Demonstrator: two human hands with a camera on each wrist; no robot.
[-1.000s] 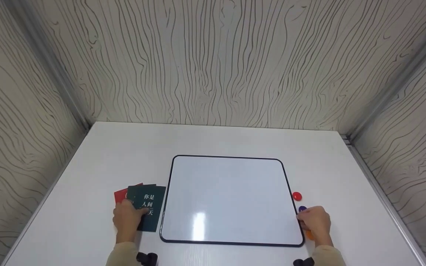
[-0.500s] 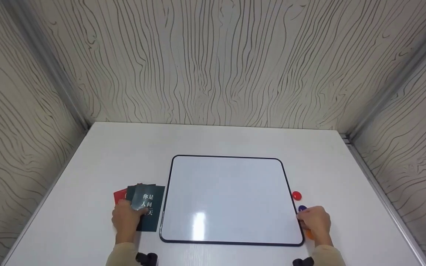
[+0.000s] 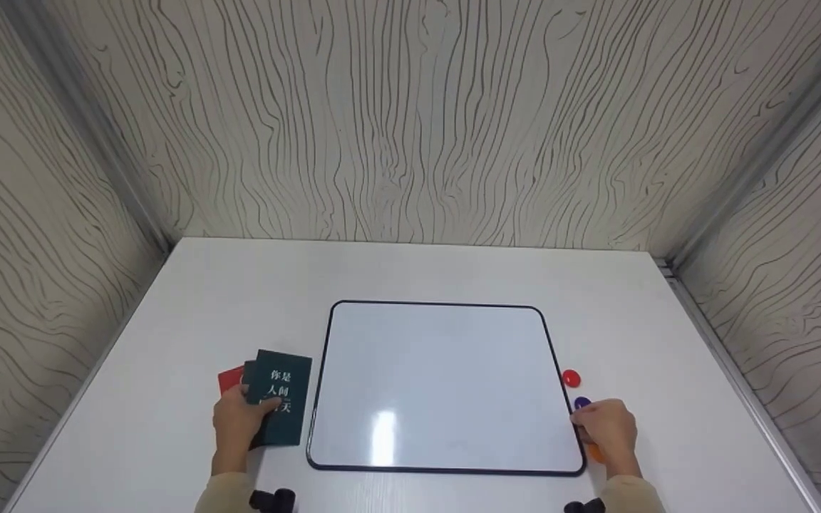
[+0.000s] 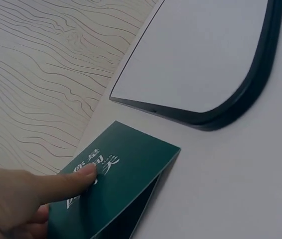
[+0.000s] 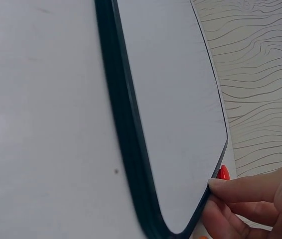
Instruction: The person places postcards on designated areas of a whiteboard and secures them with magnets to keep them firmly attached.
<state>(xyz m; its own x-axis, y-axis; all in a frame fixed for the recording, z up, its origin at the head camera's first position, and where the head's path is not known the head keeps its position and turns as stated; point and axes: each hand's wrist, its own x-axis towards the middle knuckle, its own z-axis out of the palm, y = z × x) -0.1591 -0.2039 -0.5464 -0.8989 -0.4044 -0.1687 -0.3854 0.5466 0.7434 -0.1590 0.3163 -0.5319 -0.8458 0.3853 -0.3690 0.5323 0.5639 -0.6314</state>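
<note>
Left hand [image 3: 236, 420] pinches a green card [image 3: 288, 427], lower left of frame — thumb on top. Right hand [image 3: 608, 429], lower right, pinches the whiteboard [image 3: 446, 377] rim.

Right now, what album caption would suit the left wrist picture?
Thumb on top, a left hand holds a white-lettered green card near a dark-rimmed whiteboard.

A: What sort of place is shown?

B: A small booth, probably a lab's recording station; the surrounding building cannot be determined.

A: Which features indicate this?

B: Panels [image 3: 410, 121] with a wood-grain pattern enclose a white tabletop [image 3: 410, 274] at the back and both sides; grey posts [image 3: 100, 132] line the back corners. Black cameras [image 3: 274, 500] at both sleeves [image 3: 222, 495] suggest recording; the whiteboard [image 3: 432, 377] is office ware.
</note>
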